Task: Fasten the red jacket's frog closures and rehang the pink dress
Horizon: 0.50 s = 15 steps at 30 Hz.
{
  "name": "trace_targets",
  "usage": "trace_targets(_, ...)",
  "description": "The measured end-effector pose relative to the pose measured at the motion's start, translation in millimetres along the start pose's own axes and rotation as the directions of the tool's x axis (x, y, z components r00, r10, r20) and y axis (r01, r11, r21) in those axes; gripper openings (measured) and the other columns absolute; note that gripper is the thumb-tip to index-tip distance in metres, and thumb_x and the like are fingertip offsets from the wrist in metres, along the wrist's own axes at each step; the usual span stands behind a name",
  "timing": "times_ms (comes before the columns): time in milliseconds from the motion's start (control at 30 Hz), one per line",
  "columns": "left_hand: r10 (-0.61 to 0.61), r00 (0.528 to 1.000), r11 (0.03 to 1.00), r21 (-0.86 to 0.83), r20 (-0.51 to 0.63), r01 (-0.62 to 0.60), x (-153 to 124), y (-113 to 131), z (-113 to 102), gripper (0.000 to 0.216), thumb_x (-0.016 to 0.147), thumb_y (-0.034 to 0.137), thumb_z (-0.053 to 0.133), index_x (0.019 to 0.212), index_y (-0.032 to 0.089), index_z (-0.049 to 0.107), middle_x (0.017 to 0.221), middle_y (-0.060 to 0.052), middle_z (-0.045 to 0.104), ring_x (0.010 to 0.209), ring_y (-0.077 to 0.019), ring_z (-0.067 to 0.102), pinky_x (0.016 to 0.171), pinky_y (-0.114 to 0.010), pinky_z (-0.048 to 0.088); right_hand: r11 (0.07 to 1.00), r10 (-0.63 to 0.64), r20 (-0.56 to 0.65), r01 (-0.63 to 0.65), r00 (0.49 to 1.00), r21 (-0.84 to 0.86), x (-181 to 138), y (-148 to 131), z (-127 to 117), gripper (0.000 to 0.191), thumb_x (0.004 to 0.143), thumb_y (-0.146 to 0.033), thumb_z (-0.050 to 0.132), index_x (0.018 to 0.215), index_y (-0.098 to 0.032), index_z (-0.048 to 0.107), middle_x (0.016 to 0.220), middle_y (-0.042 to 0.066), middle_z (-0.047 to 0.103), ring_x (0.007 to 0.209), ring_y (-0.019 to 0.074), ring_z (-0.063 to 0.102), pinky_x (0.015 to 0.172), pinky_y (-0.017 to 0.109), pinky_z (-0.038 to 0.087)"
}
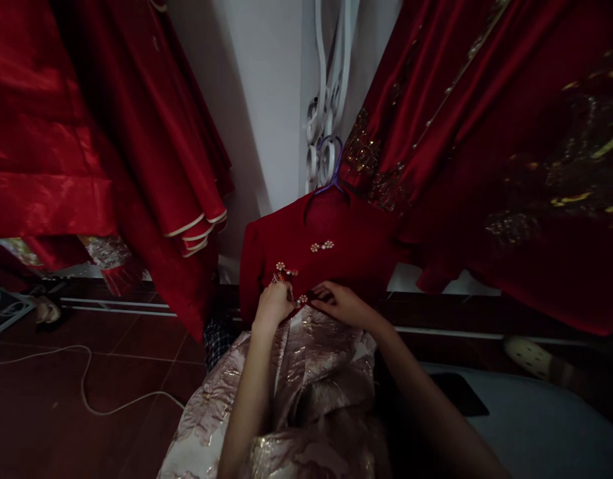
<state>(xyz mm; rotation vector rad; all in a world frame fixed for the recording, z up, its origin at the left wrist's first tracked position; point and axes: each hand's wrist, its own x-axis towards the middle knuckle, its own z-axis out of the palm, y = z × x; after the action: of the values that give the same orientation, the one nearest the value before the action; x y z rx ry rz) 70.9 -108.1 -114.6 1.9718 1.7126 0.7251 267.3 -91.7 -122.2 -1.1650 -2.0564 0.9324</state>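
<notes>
A red jacket (331,216) hangs from a purple hanger (335,174), its front facing me. Flower-shaped clasps with beads are on it: an upper flower clasp (322,246), a middle flower clasp (286,269) that sits askew, and a lower flower clasp (301,300). My left hand (274,307) is closed on the jacket's front edge, left of the lower clasp. Opposite it, my right hand (344,306) pinches the cloth with bent fingers; its exact fingertip contact is unclear. Pink and gold brocade fabric (336,356) spreads beneath both hands.
White scrolled metalwork (320,120) rises behind the hanger. Red garments (151,120) hang at left, and a gold-embroidered red garment (486,120) at right. A pale cable (90,376) crosses the floor. A dark flat object (459,392) lies on a pale surface, near a clog (526,356).
</notes>
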Motion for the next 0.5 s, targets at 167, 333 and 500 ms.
trace_targets(167,0.037,0.999,0.999,0.018,0.01,-0.038,1.0,-0.2,0.6,0.014,0.061,0.024,0.071,0.067,0.018,0.06,0.071,-0.005,0.064,0.068,-0.0165,0.059,0.064,-0.025,0.039,0.995,0.031,-0.049,-0.026,0.998,0.098,8.1,6.1,21.0,0.019,0.074,-0.026,0.06,0.09,-0.015,0.059,0.084,0.006,0.066,0.076,0.0128,0.062,0.071,0.027,0.052)
trace_targets(333,0.112,0.994,0.992,0.053,0.007,-0.112,1.5,0.7,-1.3,0.018,0.06,0.023,0.071,0.07,0.018,0.058,0.067,-0.004,0.061,0.067,-0.0165,0.056,0.063,-0.025,0.037,0.994,0.043,-0.074,-0.035,0.996,0.103,9.9,7.0,27.5,0.023,0.072,-0.032,0.061,0.089,-0.015,0.059,0.079,0.004,0.066,0.074,0.0129,0.062,0.068,0.025,0.051)
trace_targets(500,0.177,0.984,0.984,-0.002,0.004,-0.177,1.6,-0.4,-4.1,0.013,0.062,0.018,0.067,0.068,0.017,0.055,0.061,0.0,0.057,0.059,-0.0126,0.052,0.058,-0.022,0.033,0.99,0.057,-0.064,-0.048,0.996,0.136,9.9,4.9,29.1,0.022,0.072,-0.032,0.062,0.086,-0.016,0.059,0.078,0.004,0.066,0.075,0.0131,0.063,0.07,0.026,0.051)
